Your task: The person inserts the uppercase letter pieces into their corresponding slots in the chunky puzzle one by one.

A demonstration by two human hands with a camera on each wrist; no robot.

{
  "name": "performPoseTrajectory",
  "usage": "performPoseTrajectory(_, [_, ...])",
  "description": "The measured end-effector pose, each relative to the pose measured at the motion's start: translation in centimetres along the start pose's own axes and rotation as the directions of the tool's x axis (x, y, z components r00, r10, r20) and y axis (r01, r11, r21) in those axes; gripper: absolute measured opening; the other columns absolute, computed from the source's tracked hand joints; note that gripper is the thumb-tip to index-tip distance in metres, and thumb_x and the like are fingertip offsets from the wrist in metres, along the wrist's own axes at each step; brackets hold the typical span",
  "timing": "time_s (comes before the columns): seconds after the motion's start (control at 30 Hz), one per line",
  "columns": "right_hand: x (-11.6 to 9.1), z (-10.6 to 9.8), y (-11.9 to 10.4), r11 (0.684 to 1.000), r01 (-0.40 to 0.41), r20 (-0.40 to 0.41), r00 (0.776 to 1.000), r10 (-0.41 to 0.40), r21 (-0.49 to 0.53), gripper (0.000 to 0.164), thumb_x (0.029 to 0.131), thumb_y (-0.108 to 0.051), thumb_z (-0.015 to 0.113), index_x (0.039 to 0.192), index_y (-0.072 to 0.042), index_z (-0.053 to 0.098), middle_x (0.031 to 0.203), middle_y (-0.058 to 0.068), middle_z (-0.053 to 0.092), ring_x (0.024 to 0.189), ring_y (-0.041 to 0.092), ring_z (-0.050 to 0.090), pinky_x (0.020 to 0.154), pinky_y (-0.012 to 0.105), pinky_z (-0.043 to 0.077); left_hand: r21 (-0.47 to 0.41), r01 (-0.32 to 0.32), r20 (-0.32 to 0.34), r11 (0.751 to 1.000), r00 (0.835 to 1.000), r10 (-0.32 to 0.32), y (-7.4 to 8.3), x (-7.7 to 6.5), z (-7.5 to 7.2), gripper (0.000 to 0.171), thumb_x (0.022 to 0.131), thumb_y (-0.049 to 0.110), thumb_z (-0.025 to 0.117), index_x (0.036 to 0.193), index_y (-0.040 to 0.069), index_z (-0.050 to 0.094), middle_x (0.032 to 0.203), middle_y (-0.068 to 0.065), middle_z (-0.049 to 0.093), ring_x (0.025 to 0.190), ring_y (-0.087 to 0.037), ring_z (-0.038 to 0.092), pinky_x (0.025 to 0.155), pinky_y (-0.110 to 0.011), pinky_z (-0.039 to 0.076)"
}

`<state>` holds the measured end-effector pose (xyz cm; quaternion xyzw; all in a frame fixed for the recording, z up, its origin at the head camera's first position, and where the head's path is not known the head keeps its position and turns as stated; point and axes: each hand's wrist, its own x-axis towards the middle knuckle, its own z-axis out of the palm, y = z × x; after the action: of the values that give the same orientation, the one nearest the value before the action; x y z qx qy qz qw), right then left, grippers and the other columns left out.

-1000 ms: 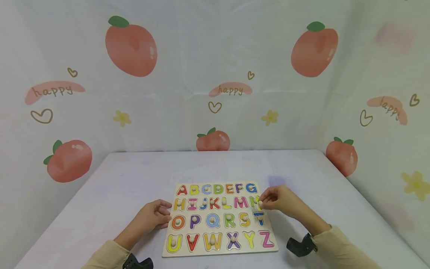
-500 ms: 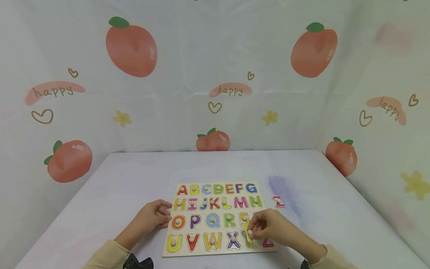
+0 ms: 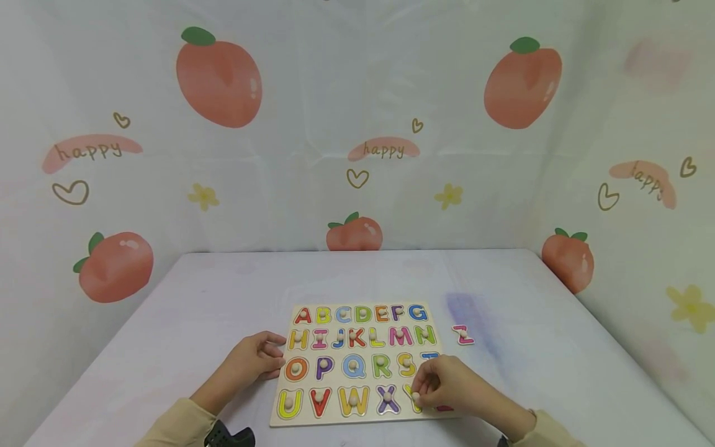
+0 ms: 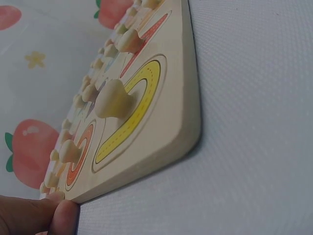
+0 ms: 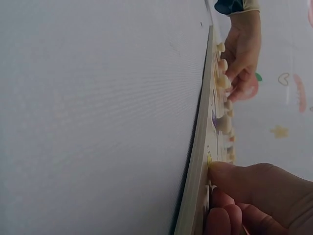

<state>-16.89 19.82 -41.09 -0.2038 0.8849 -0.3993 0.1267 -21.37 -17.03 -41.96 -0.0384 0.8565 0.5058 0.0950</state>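
Observation:
In the head view, a wooden alphabet puzzle board (image 3: pixel 329 421) lies on the table, filled with coloured letters that have round knobs. The right hand (image 3: pixel 449 385) pinches the knob of the yellow letter Y piece (image 3: pixel 413 403) at its slot in the bottom row. In the right wrist view the thumb and fingers of this hand hide most of the piece. The left hand (image 3: pixel 254 359) holds the board's left edge; in the left wrist view its thumb and a finger (image 4: pixel 29 213) pinch that edge. The pink letter Z piece (image 3: pixel 463 335) lies on the table right of the board.
The red Z slot (image 3: pixel 445 408), partly covered by the right hand, is at the lower right of the board. A white cloth covers the table (image 3: pixel 234 285). Behind it hangs a backdrop (image 3: pixel 301 205) printed with peaches.
The right hand has moved from beside the N toward the front, lowering the Y piece to its slot. The Z has left its slot for the table. The left hand has stayed.

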Motion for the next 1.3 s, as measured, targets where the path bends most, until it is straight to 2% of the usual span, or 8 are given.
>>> performPoseTrajectory(0.47, [0.2, -0.2, -0.5, 0.999, -0.049, 0.053, 0.997, 0.048, 0.019, 0.014, 0.073, -0.006, 0.079, 0.075, -0.012, 0.067, 0.066, -0.005, 0.059, 0.060, 0.004, 0.052, 0.052, 0.016, 0.042, -0.019, 0.023, -0.013, 1.000, 1.000, -0.024, 0.2, 0.0, 0.1, 0.038, 0.082, -0.004, 0.070, 0.118, -0.005, 0.059, 0.087, -0.009, 0.059, 0.070, -0.014, 0.061, 0.060, -0.028, 0.059])
performPoseTrajectory(0.8, [0.0, -1.0, -0.7, 1.000, -0.006, 0.041, 0.999, 0.005, 0.019, 0.024, 0.070, -0.012, 0.083, 0.086, -0.013, 0.065, 0.072, -0.006, 0.059, 0.062, 0.002, 0.053, 0.056, 0.017, 0.045, -0.013, 0.021, -0.012, 1.000, 1.000, -0.021, 0.2, 0.0, 0.1, 0.039, 0.081, -0.004, 0.071, 0.119, -0.005, 0.058, 0.088, -0.010, 0.059, 0.070, -0.014, 0.061, 0.061, -0.029, 0.060])
performPoseTrajectory(1.07, [0.1, -4.7, -0.4, 0.998, -0.009, -0.078, 0.997, 0.014, 0.060, 0.029, 0.076, -0.013, 0.081, 0.097, -0.001, 0.064, 0.083, 0.003, 0.059, 0.068, 0.009, 0.054, 0.056, 0.019, 0.046, -0.013, 0.019, -0.016, 1.000, 1.000, -0.020, 0.2, 0.0, 0.2, 0.038, 0.082, -0.004, 0.070, 0.118, -0.005, 0.058, 0.088, -0.010, 0.059, 0.071, -0.014, 0.061, 0.061, -0.028, 0.060])
performPoseTrajectory(1.17, [0.5, -6.3, 0.5, 0.996, -0.073, -0.136, 0.987, 0.080, 0.058, 0.032, 0.078, -0.015, 0.080, 0.101, 0.000, 0.065, 0.087, 0.005, 0.060, 0.073, 0.014, 0.055, 0.059, 0.021, 0.048, -0.009, 0.018, -0.015, 1.000, 1.000, -0.018, 0.1, 0.0, 0.1, 0.038, 0.082, -0.004, 0.070, 0.118, -0.005, 0.058, 0.088, -0.010, 0.059, 0.071, -0.014, 0.061, 0.061, -0.028, 0.060])
performPoseTrajectory(1.3, [1.0, -7.9, 2.5, 0.983, -0.172, -0.201, 0.963, 0.180, 0.057, 0.033, 0.080, -0.015, 0.078, 0.106, 0.001, 0.065, 0.090, 0.006, 0.061, 0.079, 0.018, 0.056, 0.064, 0.023, 0.051, -0.002, 0.022, -0.016, 1.000, 1.000, -0.022, 0.2, 0.0, 0.1, 0.039, 0.082, -0.004, 0.070, 0.119, -0.005, 0.058, 0.088, -0.010, 0.059, 0.070, -0.014, 0.062, 0.061, -0.028, 0.059])
